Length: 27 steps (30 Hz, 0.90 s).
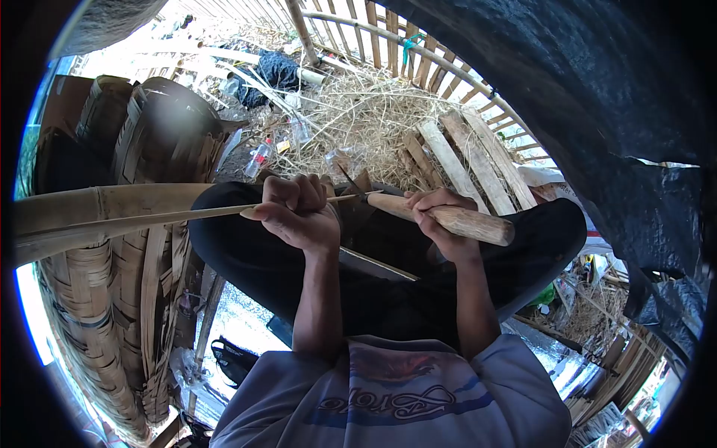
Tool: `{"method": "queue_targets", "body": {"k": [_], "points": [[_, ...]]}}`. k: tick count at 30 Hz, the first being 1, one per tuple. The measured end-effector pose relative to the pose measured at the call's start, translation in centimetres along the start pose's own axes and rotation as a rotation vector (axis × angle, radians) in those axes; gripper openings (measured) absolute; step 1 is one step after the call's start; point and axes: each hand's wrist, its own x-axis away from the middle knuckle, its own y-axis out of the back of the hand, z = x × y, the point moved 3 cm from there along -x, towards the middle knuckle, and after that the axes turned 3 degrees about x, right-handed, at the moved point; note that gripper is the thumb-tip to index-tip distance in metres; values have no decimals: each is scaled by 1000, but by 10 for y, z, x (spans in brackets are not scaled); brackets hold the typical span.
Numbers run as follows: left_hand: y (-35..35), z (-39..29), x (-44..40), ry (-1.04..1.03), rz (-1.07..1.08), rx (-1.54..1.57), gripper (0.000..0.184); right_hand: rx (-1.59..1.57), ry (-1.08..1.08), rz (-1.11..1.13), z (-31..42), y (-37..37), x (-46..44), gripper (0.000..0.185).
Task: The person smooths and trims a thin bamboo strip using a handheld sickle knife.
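1. The left hand (302, 213), just off the centre of the view towards 9 o'clock, is curled into a fist; its grip is narrow, holding a thin bamboo strip (187, 215).
2. The strip runs from the 9 o'clock edge, through the fist, to a tip just beyond the centre.
3. The right hand (446, 216), at 3 o'clock from the centre, has its grip wrapped around a thick wooden handle (474, 224), whose butt points to about 4 o'clock.
4. A dark blade (349, 178) leaves the handle's other end, slanting towards 11 o'clock. It is near the strip's tip; I cannot tell whether they touch.
5. Both hands are above the person's black trousers (231, 246), legs bent outward, with the printed shirt (396, 411) at 6 o'clock.
6. A thick bamboo pole (142, 198) lies at 9 o'clock, beside the strip; woven bamboo (93, 299) stretches below it at 8 o'clock.
7. Straw (366, 112) covers the ground at 12 o'clock, with a plastic bottle (259, 157) at 10 o'clock and wooden boards (478, 160) at 2 o'clock.
8. A slatted fence (392, 45) curves past 1 o'clock, and dark sheeting (582, 97) hangs at 2 o'clock.
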Motion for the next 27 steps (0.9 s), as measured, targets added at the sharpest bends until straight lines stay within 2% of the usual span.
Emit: {"method": "queue_targets", "body": {"k": [3,5,7,9,11,13,15,17,19,22,27], "points": [[2,-1,-2,-11,3,-25,56,110,-54,7,-39,-2,8,8],[6,1,-4,3,-9,-8,56,313,-225,67,-55,-9,14,9],[11,0,-7,-19,-1,-18,56,231,-218,76,-31,-9,6,7],[10,0,-8,10,-72,33,55,31,21,-15,8,-5,1,6],[9,2,-9,4,-59,36,54,-59,-1,-48,19,-1,-1,5],[1,0,-10,-52,-72,-105,54,-144,-19,-82,15,2,-2,5],[7,10,-7,-59,-49,-88,53,-95,-38,-26,-14,1,4,5],[15,28,1,-27,-71,-209,53,249,-146,87,-39,-4,12,7],[27,62,19,13,-90,-208,52,236,-117,82,-26,-6,7,6],[24,70,29,92,-128,-197,53,-67,-40,-44,-2,5,3,6],[26,73,19,225,-153,-43,49,-84,-72,-61,-20,13,7,6]]}}
